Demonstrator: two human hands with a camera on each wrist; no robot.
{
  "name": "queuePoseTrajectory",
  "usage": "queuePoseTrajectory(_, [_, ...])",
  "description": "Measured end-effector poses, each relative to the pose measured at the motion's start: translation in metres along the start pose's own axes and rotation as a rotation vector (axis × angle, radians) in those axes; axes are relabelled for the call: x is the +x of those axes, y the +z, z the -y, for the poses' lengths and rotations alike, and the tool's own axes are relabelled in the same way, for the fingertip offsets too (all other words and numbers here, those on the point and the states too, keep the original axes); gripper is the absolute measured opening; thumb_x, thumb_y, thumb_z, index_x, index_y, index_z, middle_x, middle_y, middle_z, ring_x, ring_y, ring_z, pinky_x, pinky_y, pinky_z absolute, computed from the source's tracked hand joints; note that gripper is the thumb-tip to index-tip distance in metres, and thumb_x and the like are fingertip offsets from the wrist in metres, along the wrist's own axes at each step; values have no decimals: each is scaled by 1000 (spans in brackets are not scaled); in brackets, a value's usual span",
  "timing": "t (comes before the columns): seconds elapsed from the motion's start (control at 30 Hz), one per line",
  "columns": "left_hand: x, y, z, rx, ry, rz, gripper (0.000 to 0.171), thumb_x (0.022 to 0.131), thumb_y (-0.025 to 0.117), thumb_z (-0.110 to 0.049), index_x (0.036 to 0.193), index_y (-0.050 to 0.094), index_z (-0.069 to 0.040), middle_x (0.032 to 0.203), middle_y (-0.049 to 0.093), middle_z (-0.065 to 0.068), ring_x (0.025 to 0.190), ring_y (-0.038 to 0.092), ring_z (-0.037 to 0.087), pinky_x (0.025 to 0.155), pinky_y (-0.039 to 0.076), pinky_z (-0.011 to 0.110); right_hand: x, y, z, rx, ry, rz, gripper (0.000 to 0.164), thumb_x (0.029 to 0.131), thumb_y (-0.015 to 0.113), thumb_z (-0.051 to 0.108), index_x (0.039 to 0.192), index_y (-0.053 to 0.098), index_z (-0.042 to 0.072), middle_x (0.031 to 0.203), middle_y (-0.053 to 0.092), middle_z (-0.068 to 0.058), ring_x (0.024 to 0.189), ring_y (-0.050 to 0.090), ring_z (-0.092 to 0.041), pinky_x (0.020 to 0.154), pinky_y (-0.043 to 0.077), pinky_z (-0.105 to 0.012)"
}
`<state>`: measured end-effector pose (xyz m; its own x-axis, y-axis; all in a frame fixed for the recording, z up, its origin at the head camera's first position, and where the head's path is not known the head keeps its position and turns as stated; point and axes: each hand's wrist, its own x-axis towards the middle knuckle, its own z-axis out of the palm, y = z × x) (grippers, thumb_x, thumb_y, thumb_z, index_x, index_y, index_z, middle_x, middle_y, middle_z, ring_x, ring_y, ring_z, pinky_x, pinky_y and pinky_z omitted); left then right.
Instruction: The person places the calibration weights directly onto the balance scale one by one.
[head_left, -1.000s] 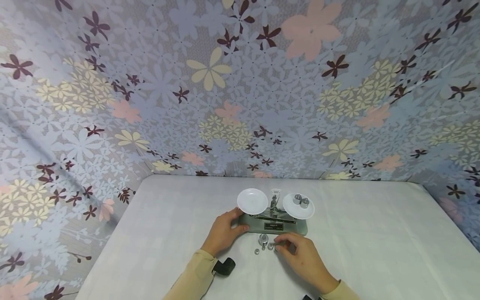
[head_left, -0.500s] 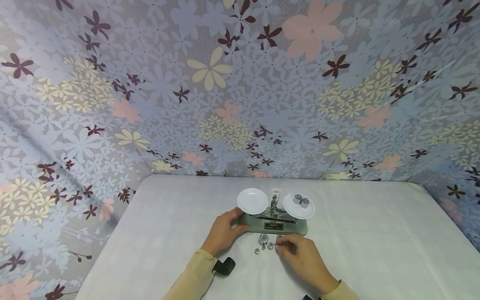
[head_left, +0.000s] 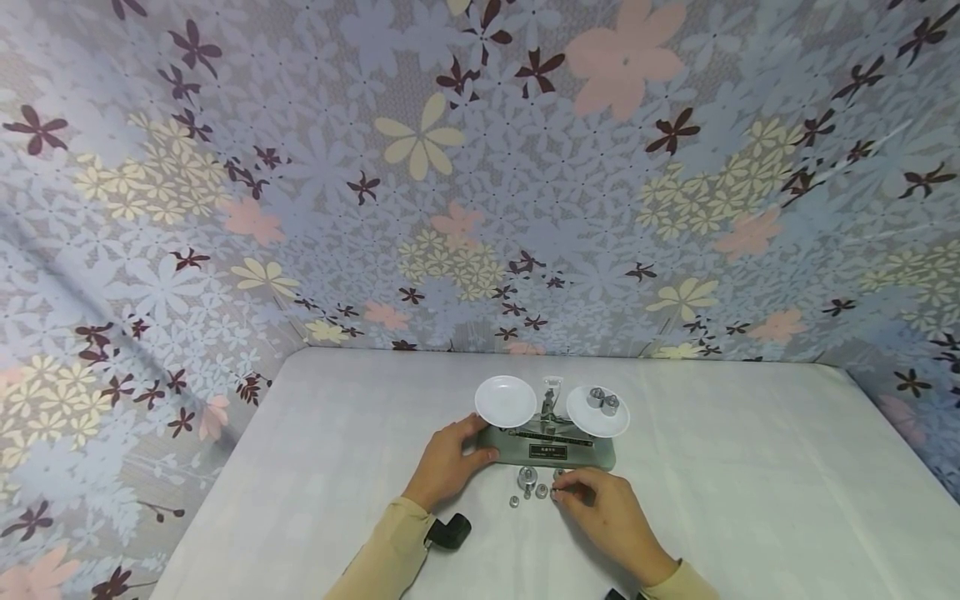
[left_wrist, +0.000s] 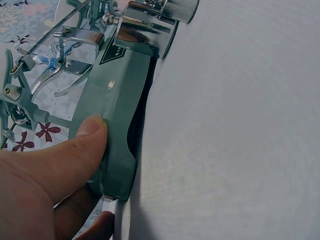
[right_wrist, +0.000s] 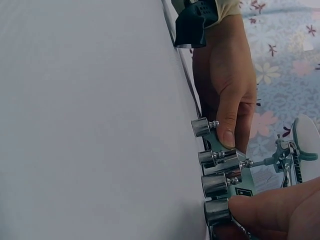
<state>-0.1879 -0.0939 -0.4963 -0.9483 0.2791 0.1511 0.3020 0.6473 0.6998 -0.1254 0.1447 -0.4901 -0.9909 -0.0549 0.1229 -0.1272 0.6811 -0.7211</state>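
Observation:
A green balance scale [head_left: 517, 450] with two white pans stands on the table. My left hand [head_left: 444, 467] grips the left end of its base, thumb [left_wrist: 92, 131] on top and fingers curled behind. Two metal weights [head_left: 603, 402] sit in the right pan [head_left: 596, 427]; the left pan [head_left: 505, 402] holds nothing. In front of the base stand several knobbed metal weights, the largest [head_left: 527, 477] among them. My right hand [head_left: 609, 512] pinches a metal weight [right_wrist: 217, 212] at the right of this group, its thumb against the weight's knob end; the other fingers are mostly hidden.
A white cloth covers the table [head_left: 750, 475], and a flower-patterned wall covering [head_left: 525, 208] rises behind it. A black wrist device [head_left: 448, 533] sits at the left sleeve.
My right fingertips have shifted slightly to the right, and a weight near the base's front edge now shows beside them. The left hand and the scale stay in place.

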Motion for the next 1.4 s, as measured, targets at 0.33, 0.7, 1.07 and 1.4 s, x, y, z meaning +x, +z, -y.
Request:
queuePoseTrajectory(0.33, [0,0,0,-6,11,-6,53,82,69,-35,130,54,-17,134,51,3,124,47,24,105,37,43,0,-1,0,18,24,17,16,75,76,13,76,68,27,74,61,17,66,51,-4,59,44,-21])
queuePoseTrajectory(0.7, [-1,0,0,-4,1,0,54,82,68,-35,131,54,-19,135,51,2,124,46,24,105,36,43,-1,-1,0,27,21,14,17,74,76,13,76,67,27,70,58,18,63,49,-4,57,43,-20])
queuePoseTrajectory(1.07, [-1,-1,-3,-7,-23,12,54,82,69,-34,131,54,-18,136,50,0,126,45,22,106,35,42,-2,-7,3,56,7,6,18,74,77,12,76,68,27,66,56,16,59,47,-5,50,40,-20])
queuePoseTrajectory(1.4, [-1,-2,-3,-3,-9,10,54,81,69,-34,131,54,-17,134,52,1,124,46,22,106,36,41,-2,-12,9,56,-5,12,16,75,76,15,77,68,28,69,58,18,59,48,-6,47,39,-20])
